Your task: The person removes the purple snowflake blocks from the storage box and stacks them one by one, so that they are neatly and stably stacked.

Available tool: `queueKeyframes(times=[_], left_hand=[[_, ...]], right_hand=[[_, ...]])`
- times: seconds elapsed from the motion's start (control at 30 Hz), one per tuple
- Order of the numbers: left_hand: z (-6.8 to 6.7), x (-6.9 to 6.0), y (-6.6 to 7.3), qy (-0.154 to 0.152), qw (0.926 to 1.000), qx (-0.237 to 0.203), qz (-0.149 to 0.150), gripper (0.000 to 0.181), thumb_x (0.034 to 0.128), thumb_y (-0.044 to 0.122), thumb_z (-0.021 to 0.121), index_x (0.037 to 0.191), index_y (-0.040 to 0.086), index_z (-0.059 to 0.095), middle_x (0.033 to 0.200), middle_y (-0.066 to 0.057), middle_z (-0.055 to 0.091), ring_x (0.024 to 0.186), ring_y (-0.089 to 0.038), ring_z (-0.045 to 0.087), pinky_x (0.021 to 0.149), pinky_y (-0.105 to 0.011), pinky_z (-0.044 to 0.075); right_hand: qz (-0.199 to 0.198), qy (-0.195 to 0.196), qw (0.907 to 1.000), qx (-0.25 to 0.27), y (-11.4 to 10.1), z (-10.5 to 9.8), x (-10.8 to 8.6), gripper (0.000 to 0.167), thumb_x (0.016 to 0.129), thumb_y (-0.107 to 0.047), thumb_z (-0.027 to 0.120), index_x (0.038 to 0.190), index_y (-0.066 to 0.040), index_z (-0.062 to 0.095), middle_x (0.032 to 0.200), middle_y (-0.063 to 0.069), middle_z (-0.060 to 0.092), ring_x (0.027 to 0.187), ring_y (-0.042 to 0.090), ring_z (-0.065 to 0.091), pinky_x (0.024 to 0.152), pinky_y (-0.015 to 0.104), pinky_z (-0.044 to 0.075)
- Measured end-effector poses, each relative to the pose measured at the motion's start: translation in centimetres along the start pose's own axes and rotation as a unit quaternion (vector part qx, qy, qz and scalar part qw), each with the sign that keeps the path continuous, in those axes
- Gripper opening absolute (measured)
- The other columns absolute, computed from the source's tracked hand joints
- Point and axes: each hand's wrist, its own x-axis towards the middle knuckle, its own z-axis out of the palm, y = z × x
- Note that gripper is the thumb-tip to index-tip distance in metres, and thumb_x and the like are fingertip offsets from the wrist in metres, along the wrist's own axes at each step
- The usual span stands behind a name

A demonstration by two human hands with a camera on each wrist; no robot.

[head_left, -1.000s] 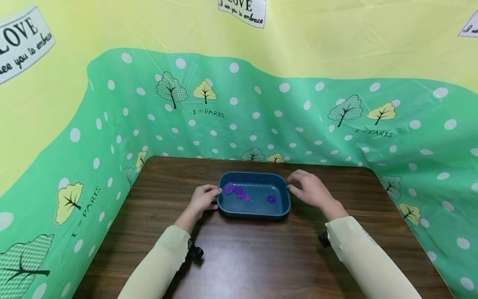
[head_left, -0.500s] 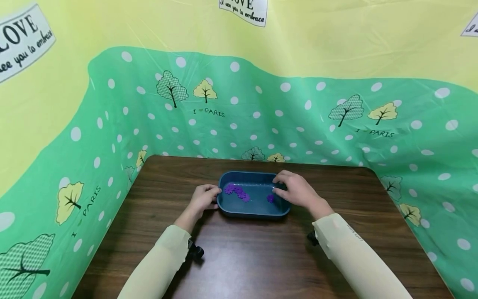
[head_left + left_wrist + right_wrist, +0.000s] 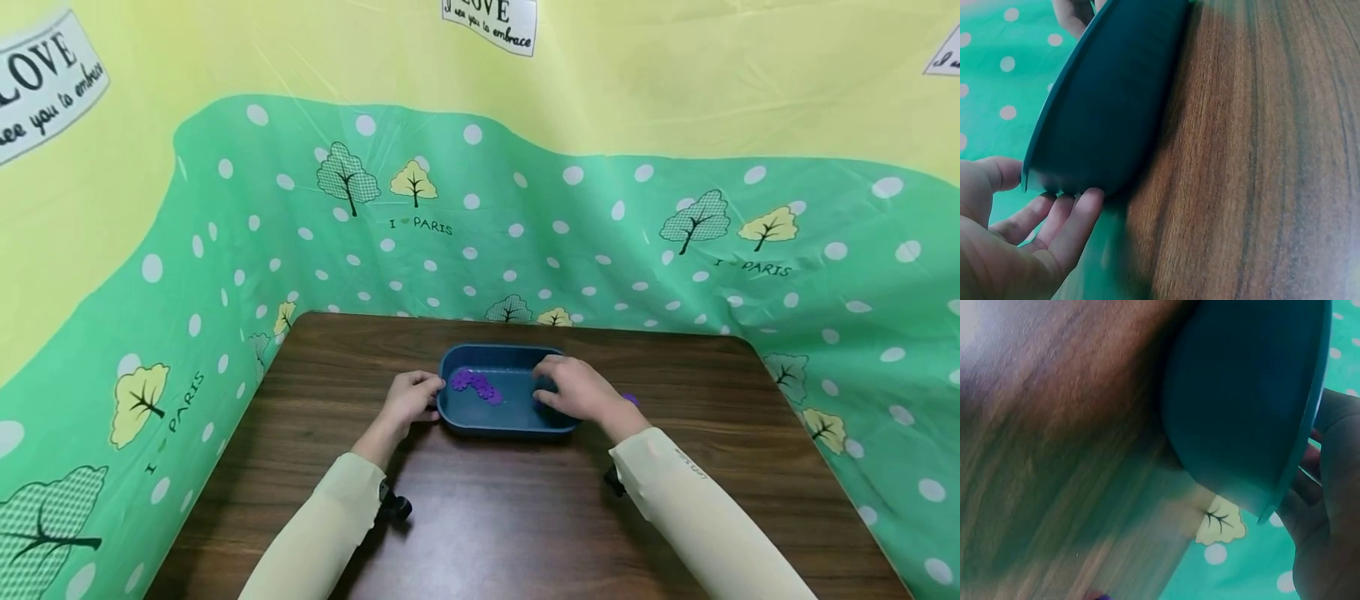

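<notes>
A dark blue rectangular tray (image 3: 510,432) stands on the brown wooden table. Inside, toward its left end, lies a bent row of purple flower-shaped pieces (image 3: 477,387). My left hand (image 3: 408,396) grips the tray's left end. In the left wrist view the thumb is at the rim and the fingers (image 3: 1088,203) lie against the outer wall. My right hand (image 3: 576,387) reaches over the tray's right end, its fingers bent down inside and the thumb apart from them. It covers the spot of a lone purple piece. In the right wrist view the tray wall (image 3: 1241,406) hides the fingertips.
Another purple piece (image 3: 631,399) lies on the table right of the tray, partly behind my right wrist. The table (image 3: 510,517) ends at a green and yellow printed cloth (image 3: 465,208) behind and at both sides.
My right hand has moved left from beside the tray into its right end, now covering the lone purple piece. A purple piece on the table has come into view. The left hand has stayed put.
</notes>
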Motion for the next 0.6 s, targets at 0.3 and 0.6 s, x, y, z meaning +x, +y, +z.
queueKeyframes(times=[0.3,0.6], left_hand=[[-0.2,-0.2,-0.2,0.010,0.9999,-0.001,0.005,0.029,0.0955,0.019,0.068,0.117,0.000,0.069,0.105,-0.018,0.067,0.087,-0.026,0.070,0.072,-0.038,0.066],[-0.2,-0.2,-0.3,0.009,0.9999,0.003,0.012,0.029,0.0959,0.019,0.068,0.117,0.000,0.070,0.109,-0.019,0.068,0.087,-0.025,0.070,0.072,-0.039,0.067]], right_hand=[[-0.003,-0.043,0.9983,-0.039,-0.4,1.1,0.7,0.030,0.094,-0.025,0.077,0.119,-0.010,0.073,0.117,0.006,0.069,0.108,0.024,0.067,0.097,0.046,0.059],[-0.005,-0.073,0.9953,-0.064,-0.9,1.6,1.0,0.024,0.090,-0.013,0.077,0.114,-0.009,0.074,0.110,0.007,0.074,0.105,0.025,0.069,0.094,0.046,0.061]])
